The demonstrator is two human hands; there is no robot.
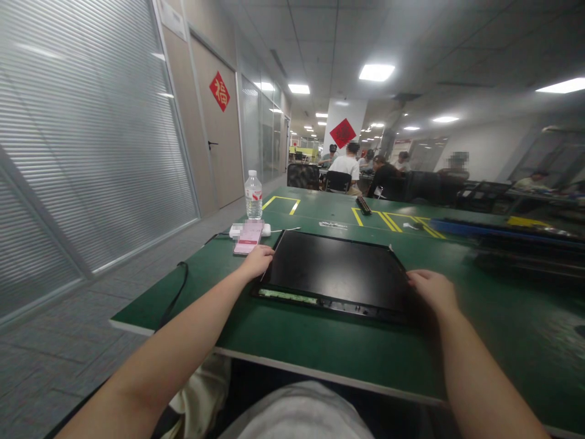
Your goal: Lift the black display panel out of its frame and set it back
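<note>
A flat black display panel lies on the green tabletop in front of me, dark face up. Along its near edge runs a black strip with a green circuit board exposed on its left part. My left hand pinches the panel's left edge, close beside a phone with a pink screen. At the opposite edge, my right hand has its fingers closed on the panel's right side. The fingertips under the panel are hidden.
A water bottle stands behind the phone, near a white power strip. Farther back lies a dark remote-like object by yellow tape marks. Dark panels and a blue edge are at right. Several people sit in the background.
</note>
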